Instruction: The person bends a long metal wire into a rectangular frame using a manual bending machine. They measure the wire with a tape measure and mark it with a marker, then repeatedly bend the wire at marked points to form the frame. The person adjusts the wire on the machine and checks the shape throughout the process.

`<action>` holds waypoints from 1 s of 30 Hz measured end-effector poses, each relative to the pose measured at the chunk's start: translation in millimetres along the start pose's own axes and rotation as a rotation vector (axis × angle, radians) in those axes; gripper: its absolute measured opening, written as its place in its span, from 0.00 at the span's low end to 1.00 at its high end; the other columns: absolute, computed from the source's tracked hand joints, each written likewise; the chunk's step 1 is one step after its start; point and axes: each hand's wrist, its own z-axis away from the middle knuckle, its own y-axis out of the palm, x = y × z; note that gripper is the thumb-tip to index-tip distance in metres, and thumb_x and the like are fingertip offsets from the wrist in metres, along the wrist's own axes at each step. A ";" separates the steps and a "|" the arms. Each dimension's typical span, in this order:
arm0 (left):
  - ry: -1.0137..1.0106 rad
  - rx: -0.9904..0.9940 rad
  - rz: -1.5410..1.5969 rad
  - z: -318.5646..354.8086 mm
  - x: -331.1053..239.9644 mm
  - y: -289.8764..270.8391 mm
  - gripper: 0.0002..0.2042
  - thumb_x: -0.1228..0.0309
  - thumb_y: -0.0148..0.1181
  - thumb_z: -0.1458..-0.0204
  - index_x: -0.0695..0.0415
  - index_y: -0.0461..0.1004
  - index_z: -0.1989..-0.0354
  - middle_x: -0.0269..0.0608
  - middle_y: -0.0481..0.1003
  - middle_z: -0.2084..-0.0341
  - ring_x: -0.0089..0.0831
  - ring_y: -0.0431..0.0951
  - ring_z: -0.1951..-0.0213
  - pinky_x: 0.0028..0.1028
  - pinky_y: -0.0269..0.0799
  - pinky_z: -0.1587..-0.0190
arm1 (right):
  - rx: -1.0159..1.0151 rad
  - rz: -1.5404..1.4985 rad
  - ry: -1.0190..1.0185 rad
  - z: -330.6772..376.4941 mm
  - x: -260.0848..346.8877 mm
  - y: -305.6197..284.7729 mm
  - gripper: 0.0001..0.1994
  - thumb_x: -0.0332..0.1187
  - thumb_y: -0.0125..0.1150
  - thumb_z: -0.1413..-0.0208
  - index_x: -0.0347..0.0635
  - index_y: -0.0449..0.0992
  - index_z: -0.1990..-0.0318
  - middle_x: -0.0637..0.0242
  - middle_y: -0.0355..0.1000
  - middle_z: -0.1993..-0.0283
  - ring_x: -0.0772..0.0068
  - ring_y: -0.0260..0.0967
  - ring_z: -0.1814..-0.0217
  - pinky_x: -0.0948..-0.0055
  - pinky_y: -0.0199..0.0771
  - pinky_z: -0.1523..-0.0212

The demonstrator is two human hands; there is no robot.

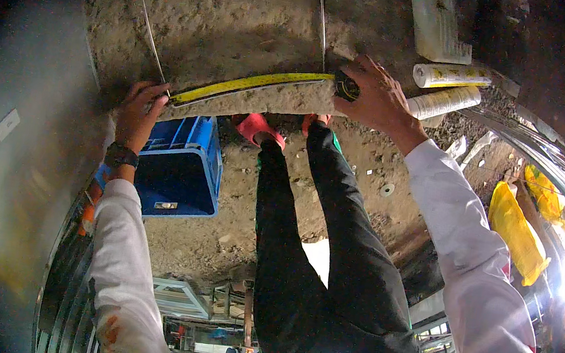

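A tape measure [345,87] with a dark case sits in my right hand [378,100], whose fingers are wrapped around it. Its yellow blade [251,85] runs out leftward along the near edge of a dusty brown surface [231,27], bowing slightly. At the blade's far left end, my left hand [140,111] pinches the tip beside the lower end of a thin pale rod or wire [148,27]. A second thin rod or wire [321,21] reaches down to the blade near the case. Exactly what the blade tip touches is hidden by my fingers.
Below my left hand stands a blue plastic crate [218,168]. Two wrapped rolls [450,76] and a pale block [437,22] lie at the far right. Yellow bags [519,233] rest on the right. A large metal panel [24,135] flanks the left.
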 end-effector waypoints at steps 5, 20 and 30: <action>-0.020 0.025 0.011 -0.5 7.8 2.0 0.14 0.57 0.60 0.43 0.49 0.80 0.54 0.44 0.75 0.50 0.44 0.74 0.45 0.37 0.67 0.41 | -0.007 0.011 0.002 0.7 2.5 -0.5 0.29 0.44 0.64 0.53 0.46 0.72 0.41 0.54 0.66 0.40 0.48 0.67 0.39 0.53 0.71 0.41; -0.004 -0.068 0.050 -1.0 -7.9 0.3 0.11 0.67 0.64 0.47 0.48 0.82 0.55 0.44 0.76 0.57 0.43 0.77 0.52 0.36 0.71 0.47 | 0.185 0.035 0.064 -7.4 -0.9 -5.4 0.35 0.49 0.65 0.50 0.45 0.68 0.35 0.52 0.57 0.28 0.48 0.58 0.29 0.53 0.64 0.33; -0.087 -0.042 0.087 1.9 -11.0 5.7 0.09 0.67 0.62 0.46 0.49 0.81 0.56 0.43 0.76 0.58 0.42 0.77 0.53 0.35 0.71 0.48 | 0.239 0.042 0.099 -7.7 3.2 -11.7 0.35 0.51 0.65 0.49 0.48 0.67 0.34 0.54 0.57 0.28 0.49 0.57 0.28 0.54 0.60 0.31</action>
